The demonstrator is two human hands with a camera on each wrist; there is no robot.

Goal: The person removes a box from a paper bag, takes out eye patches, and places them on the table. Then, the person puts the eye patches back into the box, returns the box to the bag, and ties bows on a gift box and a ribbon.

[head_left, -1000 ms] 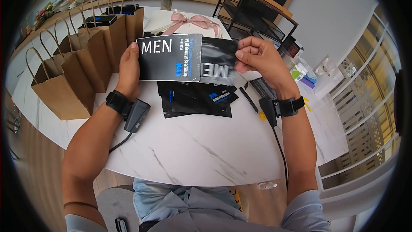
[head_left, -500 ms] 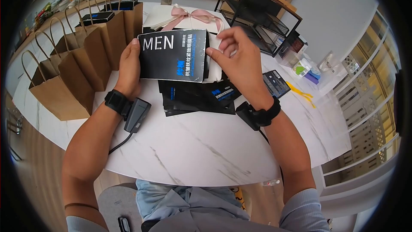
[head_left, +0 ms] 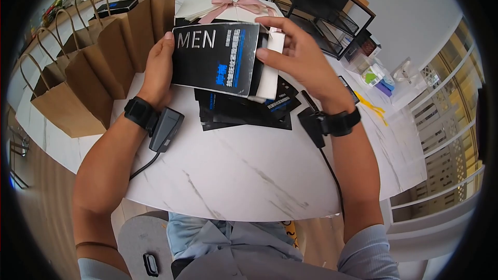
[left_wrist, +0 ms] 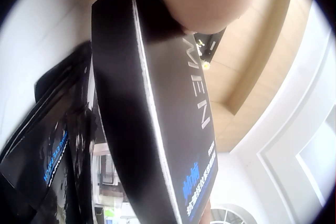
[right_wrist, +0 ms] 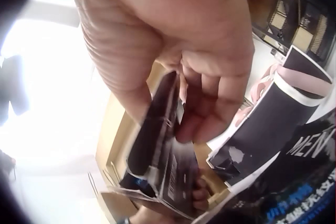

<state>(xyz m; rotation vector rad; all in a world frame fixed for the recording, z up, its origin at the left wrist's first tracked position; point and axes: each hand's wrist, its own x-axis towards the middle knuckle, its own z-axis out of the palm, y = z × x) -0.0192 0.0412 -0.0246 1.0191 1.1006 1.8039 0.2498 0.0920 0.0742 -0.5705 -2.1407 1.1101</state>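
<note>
A black printed box [head_left: 207, 67] lettered "MEN" is held above the table, its right end tilted a little down. My left hand [head_left: 158, 67] grips the left end, thumb on the front face. At the other end, a white inner flap [head_left: 270, 72] sticks out of the opening. My right hand [head_left: 306, 57] has its thumb and fingers curled round the dark edge of that opening, as the right wrist view shows on the box [right_wrist: 152, 134]. Beneath the box lie several flat black sachets [head_left: 244, 116], overlapping on the table.
Several brown paper bags [head_left: 72, 93] stand in a row on the left, some with black boxes in them. A white gift box with a pink ribbon [head_left: 241, 5] sits behind. Yellow strips [head_left: 371, 106] and a clear container [head_left: 381, 80] are on the right.
A black sachet in my right hand, earlier partly outside the box's right end, no longer shows outside. My right hand has moved in to that end, and the box has tilted slightly.
</note>
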